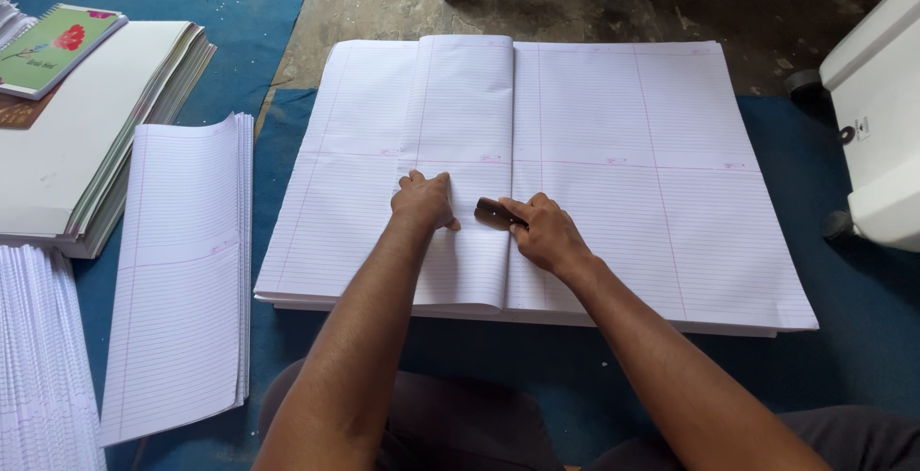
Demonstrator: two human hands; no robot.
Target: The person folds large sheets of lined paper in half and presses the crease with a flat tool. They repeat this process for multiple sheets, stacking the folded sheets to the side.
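**Folding ruled sheets on the floor mat**

Blue matting (843, 337) covers the concrete floor; on it we see a large stack of ruled sheets (623, 193). Our left hand (423, 202) lies flat, fingers loosely curled, holding down the folded top sheet (460, 107). Our right hand (546, 233) grips a dark wooden creasing block (495, 212) against the fold. Folded sheets (182, 270) lie left; notebook (57, 45) far left.

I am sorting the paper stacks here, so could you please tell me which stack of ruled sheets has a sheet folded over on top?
The large central stack: its top sheet is folded along the middle under the left hand and right hand. The narrow stack lies flat.
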